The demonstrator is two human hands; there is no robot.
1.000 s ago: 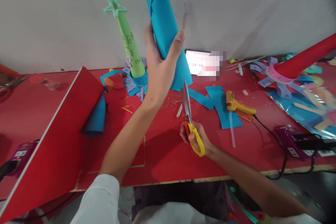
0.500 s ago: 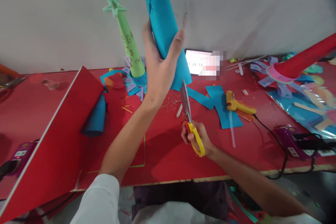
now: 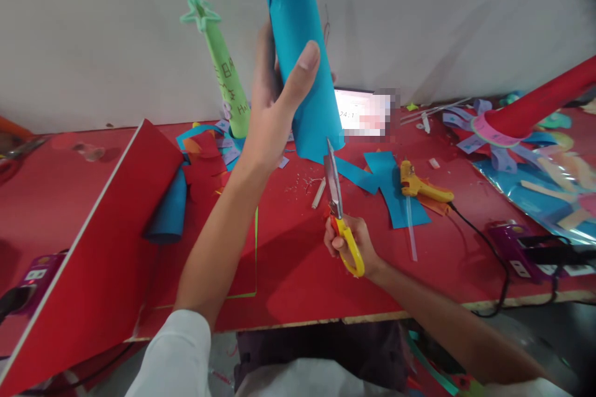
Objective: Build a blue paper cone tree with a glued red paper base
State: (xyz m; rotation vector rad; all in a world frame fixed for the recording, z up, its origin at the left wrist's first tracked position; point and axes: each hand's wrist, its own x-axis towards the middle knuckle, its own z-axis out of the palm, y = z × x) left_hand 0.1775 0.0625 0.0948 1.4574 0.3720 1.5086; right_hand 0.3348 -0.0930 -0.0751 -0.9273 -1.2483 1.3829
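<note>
My left hand (image 3: pixel 272 108) grips a tall blue paper cone (image 3: pixel 300 49) and holds it upright above the red table (image 3: pixel 288 273), its tip out of view at the top. My right hand (image 3: pixel 351 245) holds yellow-handled scissors (image 3: pixel 339 211) with the blades pointing up, their tips touching the cone's lower rim. Small paper crumbs lie on the table under the cone.
A green cone with a star (image 3: pixel 223 68) stands behind my left hand. A large red sheet (image 3: pixel 93 248) and a blue roll (image 3: pixel 170 211) lie at left. Blue scraps (image 3: pixel 391 189), a yellow glue gun (image 3: pixel 421 186), a tablet (image 3: pixel 363 115), a red cone (image 3: pixel 535 105) and purple devices (image 3: pixel 512 245) sit at right.
My left hand has shifted the blue cone slightly up and to the right and regripped it. The scissors have moved up until their tips meet the cone's lower edge.
</note>
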